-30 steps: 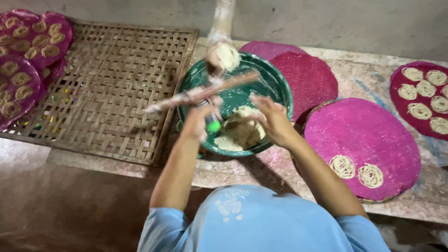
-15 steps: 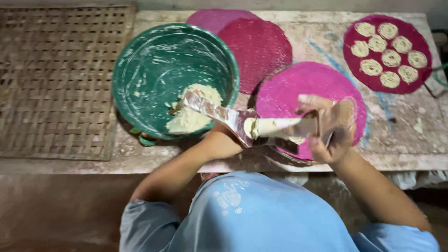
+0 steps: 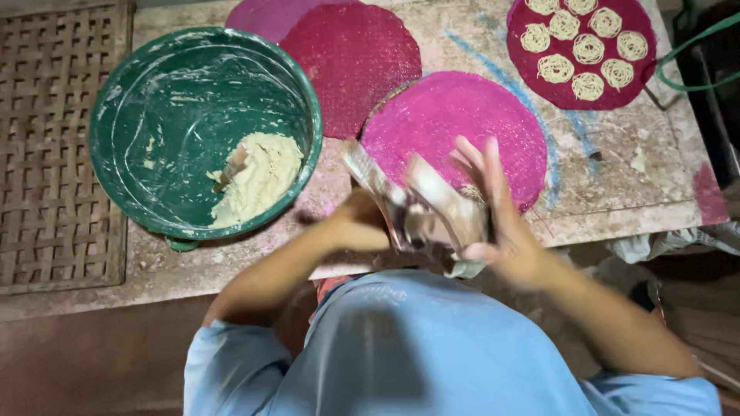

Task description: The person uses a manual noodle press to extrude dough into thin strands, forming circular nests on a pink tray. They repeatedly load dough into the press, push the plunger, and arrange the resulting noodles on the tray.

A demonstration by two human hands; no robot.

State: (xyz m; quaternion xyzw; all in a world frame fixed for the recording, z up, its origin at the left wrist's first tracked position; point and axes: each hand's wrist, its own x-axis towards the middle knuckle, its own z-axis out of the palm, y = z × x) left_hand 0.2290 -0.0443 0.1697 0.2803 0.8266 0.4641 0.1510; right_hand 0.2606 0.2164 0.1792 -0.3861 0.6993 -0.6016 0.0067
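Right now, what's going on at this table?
A person in a blue shirt works a blurred metal press with both hands, left hand and right hand, over a pink round mat. A green basin beside it holds pale dough. Another mat already carries coiled noodle nests.

A: Views?
B: One, head-worn, looking steeply down over the person's own chest at a bench (image 3: 617, 192).
A: Range?
B: Close; arms fill the lower frame, a green basin (image 3: 154, 115) upper left. No second view to overlap.
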